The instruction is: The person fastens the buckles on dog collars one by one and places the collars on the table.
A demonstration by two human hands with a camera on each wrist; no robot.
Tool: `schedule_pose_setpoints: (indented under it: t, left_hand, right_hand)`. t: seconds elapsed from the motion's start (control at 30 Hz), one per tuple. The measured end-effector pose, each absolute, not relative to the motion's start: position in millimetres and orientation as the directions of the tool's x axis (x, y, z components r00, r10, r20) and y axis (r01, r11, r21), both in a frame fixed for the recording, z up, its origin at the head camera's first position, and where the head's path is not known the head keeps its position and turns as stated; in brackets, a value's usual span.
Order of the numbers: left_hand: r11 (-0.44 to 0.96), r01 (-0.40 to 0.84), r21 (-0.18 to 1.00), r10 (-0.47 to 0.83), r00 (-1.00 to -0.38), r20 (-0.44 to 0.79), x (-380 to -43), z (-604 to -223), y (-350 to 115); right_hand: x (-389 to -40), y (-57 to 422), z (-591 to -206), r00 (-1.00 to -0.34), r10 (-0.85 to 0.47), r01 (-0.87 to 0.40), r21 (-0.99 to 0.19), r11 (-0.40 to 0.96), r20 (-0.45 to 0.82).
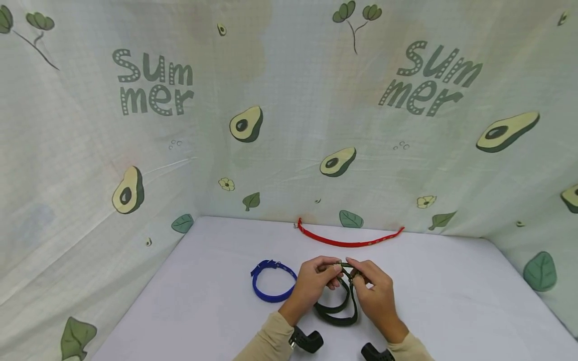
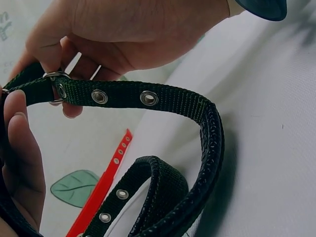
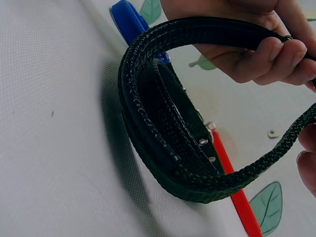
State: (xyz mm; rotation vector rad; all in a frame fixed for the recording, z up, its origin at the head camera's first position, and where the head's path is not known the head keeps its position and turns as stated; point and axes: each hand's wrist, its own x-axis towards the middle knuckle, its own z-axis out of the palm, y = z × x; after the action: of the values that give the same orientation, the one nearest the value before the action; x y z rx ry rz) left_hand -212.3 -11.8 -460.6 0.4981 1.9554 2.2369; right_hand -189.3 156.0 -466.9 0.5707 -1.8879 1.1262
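Both hands hold a dark green webbing collar (image 2: 123, 95) with metal eyelets. My left hand (image 1: 316, 276) pinches one part of its strap between thumb and fingers. Just across from it, my right hand (image 1: 374, 287) pinches the strap close to a metal ring (image 2: 57, 75). The fingertips of the two hands are only a small gap apart. Below them the padded, dark part of the collar (image 1: 336, 320) hangs in overlapping curved loops close over the table. A second stretch of eyelets shows low in the left wrist view. Fingers partly hide the strap ends.
A blue collar (image 1: 270, 299), closed in a ring, lies left of my left hand. Farther back, a red collar (image 1: 345, 244) stretches out near the cloth backdrop (image 1: 289, 190). White covering lies over the table (image 1: 189, 301). Dark wrist devices (image 1: 308, 341) sit at both sleeves.
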Motion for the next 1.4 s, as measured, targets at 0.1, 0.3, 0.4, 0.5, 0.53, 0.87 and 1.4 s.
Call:
schedule_pose_setpoints:
  t: [0.1,0.3,0.4,0.5,0.53,0.87,1.4]
  left_hand:
    - [-0.154,0.122,0.98,0.31,-0.936,0.165,-211.7,-461.3,-11.3]
    - [-0.151,0.15,0.977,0.307,-0.933,0.191,-212.2,-462.4,-9.4]
    - [-0.143,0.174,0.974,0.306,-0.928,0.211,-212.0,-462.3,-8.4]
    - [-0.12,0.2,0.972,0.302,-0.926,0.228,-211.5,-462.0,-8.1]
    - [-0.112,0.21,0.971,0.297,-0.926,0.234,-211.2,-461.9,-8.0]
    - [-0.134,0.283,0.95,0.215,-0.927,0.307,-210.7,-460.9,-6.2]
    - [-0.143,0.306,0.941,0.231,-0.914,0.332,-207.5,-459.0,-4.6]
  right_hand:
    - [-194.2,160.2,-476.9,-0.556,0.026,-0.711,-0.492,0.502,0.831]
    - [-193.6,160.8,-479.1,-0.607,0.026,-0.682,-0.538,0.495,0.794]
    - [-191.9,159.6,-478.0,-0.643,0.045,-0.657,-0.58,0.482,0.765]
    - [-189.7,158.0,-476.7,-0.697,0.078,-0.616,-0.65,0.446,0.713]
    - [-188.8,157.3,-476.2,-0.714,0.092,-0.599,-0.673,0.433,0.694]
    - [-171.9,144.8,-450.1,-0.793,0.157,-0.518,-0.786,0.338,0.589]
    - [-164.0,138.5,-438.0,-0.813,0.091,-0.512,-0.78,0.36,0.575]
